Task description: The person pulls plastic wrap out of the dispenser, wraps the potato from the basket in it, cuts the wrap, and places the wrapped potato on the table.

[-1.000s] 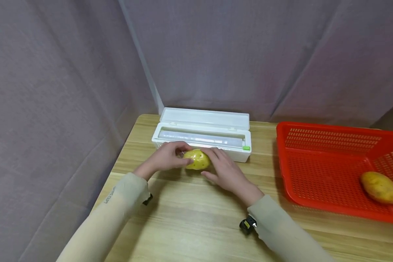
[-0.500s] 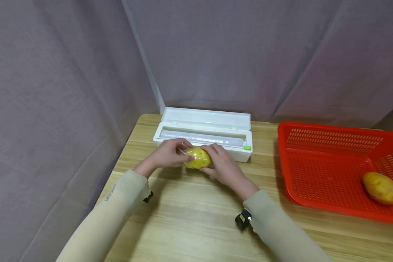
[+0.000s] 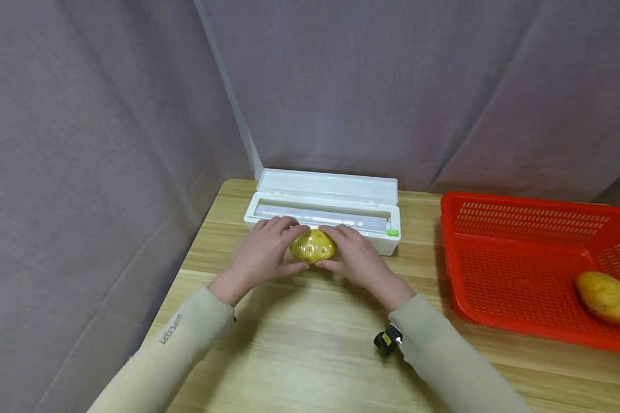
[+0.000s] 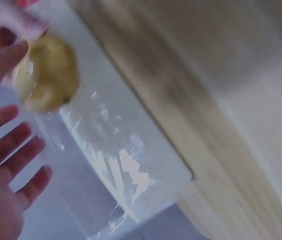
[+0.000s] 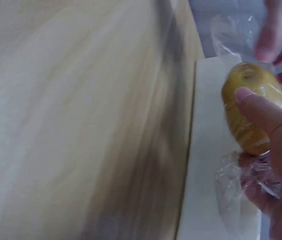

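On the near side of the box, the potato lies lengthwise left to right; your right hand grips it, your left hand spreads by its left end.

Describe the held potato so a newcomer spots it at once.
On the wooden table, find the long white box with its lid open, left of the red basket. At the box's near side, between the person's left grip and right grip, is a yellow potato. Clear, shiny film covers it; the other potato, in the basket, shows none.
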Demonstrator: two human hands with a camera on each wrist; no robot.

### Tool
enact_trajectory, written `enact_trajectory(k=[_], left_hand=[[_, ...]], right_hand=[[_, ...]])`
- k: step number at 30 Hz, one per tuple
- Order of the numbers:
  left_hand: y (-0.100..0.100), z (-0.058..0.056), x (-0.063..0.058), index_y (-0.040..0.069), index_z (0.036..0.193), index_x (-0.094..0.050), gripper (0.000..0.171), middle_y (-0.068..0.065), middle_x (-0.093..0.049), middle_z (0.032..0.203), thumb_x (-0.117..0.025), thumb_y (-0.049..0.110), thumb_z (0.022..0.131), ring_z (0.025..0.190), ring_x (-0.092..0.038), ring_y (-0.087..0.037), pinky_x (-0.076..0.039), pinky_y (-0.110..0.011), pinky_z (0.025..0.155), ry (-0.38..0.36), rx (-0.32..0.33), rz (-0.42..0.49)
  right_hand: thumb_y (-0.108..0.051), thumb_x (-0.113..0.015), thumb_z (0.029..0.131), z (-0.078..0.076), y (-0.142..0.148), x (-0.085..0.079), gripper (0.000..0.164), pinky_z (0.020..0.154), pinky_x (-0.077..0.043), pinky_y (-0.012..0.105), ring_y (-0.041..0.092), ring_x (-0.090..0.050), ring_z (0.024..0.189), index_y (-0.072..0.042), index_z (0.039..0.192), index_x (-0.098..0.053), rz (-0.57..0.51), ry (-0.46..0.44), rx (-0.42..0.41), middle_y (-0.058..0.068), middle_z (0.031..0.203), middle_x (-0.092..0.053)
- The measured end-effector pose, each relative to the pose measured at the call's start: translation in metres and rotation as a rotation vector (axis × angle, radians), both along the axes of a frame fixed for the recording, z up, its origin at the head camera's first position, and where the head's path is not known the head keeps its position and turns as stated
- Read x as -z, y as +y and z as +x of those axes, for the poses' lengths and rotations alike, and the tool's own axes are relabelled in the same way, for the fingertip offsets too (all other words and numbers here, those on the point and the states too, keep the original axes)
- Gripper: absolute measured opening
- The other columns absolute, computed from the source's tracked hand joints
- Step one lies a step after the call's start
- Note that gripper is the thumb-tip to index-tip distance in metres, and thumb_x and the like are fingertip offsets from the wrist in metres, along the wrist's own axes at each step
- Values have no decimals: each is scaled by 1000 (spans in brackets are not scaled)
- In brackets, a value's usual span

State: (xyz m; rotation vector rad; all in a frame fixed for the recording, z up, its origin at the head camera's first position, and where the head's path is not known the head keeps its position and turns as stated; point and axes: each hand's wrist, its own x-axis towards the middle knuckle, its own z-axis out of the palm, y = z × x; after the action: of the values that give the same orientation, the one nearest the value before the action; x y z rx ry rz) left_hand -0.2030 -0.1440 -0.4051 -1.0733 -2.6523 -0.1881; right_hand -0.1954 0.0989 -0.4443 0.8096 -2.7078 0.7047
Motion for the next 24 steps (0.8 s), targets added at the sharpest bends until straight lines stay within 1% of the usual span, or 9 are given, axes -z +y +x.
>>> enact_trajectory(k=[2, 5, 7, 10, 12, 14, 19, 22, 24], left_hand=[[3, 5, 8, 17, 144, -60, 77, -6, -65, 132, -89, 55, 83, 122, -64, -28, -53, -47, 104, 117, 8, -70], [6, 9, 20, 16, 145, -56, 83, -6, -65, 132, -91, 55, 81, 119, -66, -28, -54, -45, 102, 252, -6, -107], [8, 9, 27, 15, 145, -54, 82, -7, -66, 129, -91, 52, 82, 116, -67, -28, -54, -44, 100, 309, -21, -92], [9, 8, 34, 13, 146, -54, 78, -8, -66, 127, -91, 46, 84, 112, -68, -28, -55, -45, 98, 337, -32, -36], [10, 7, 38, 12, 146, -55, 76, -9, -66, 127, -91, 41, 85, 111, -68, -29, -55, -46, 97, 333, -31, -3], [10, 6, 39, 12, 146, -55, 76, -10, -67, 127, -93, 37, 84, 111, -68, -29, -55, -46, 97, 311, -25, 22], [10, 2, 37, 10, 146, -57, 77, -11, -66, 129, -95, 28, 82, 116, -66, -30, -54, -46, 101, 195, -5, 95], [9, -1, 34, 9, 146, -57, 77, -13, -66, 130, -96, 27, 81, 118, -65, -32, -53, -48, 103, 126, 5, 131], [8, -3, 32, 9, 146, -57, 78, -13, -65, 130, -96, 26, 80, 117, -65, -34, -53, -49, 103, 86, 9, 152]], right_hand=[[-35, -94, 83, 0, 0, -4, 80, 104, -57, 52, 36, -67, 119, -4, 147, -59, -2, -37, 6, 18, 131, -69], [-35, -94, 84, 0, -1, -9, 80, 107, -55, 54, 38, -66, 123, -4, 149, -58, -11, -84, 14, 19, 135, -68], [-33, -94, 84, 0, -2, -11, 80, 107, -54, 54, 37, -66, 123, -4, 148, -58, -33, -111, 13, 18, 135, -68], [-32, -95, 83, -1, -1, -12, 78, 106, -54, 54, 35, -67, 120, -4, 147, -60, -63, -139, 13, 16, 132, -69], [-32, -95, 83, -2, -2, -13, 78, 106, -54, 53, 34, -67, 120, -4, 146, -60, -81, -159, 12, 15, 131, -70], [-32, -95, 83, -2, -2, -14, 77, 106, -54, 53, 34, -66, 121, -4, 146, -61, -92, -177, 16, 15, 132, -70], [-34, -93, 85, -1, -2, -15, 79, 107, -53, 55, 35, -65, 125, -4, 149, -58, -95, -209, 36, 16, 138, -67], [-36, -91, 88, 1, 0, -17, 81, 107, -53, 56, 35, -65, 125, -5, 153, -55, -86, -218, 54, 16, 142, -66], [-38, -89, 89, 4, 2, -17, 81, 110, -51, 57, 37, -63, 129, -6, 155, -53, -79, -212, 61, 17, 145, -64]])
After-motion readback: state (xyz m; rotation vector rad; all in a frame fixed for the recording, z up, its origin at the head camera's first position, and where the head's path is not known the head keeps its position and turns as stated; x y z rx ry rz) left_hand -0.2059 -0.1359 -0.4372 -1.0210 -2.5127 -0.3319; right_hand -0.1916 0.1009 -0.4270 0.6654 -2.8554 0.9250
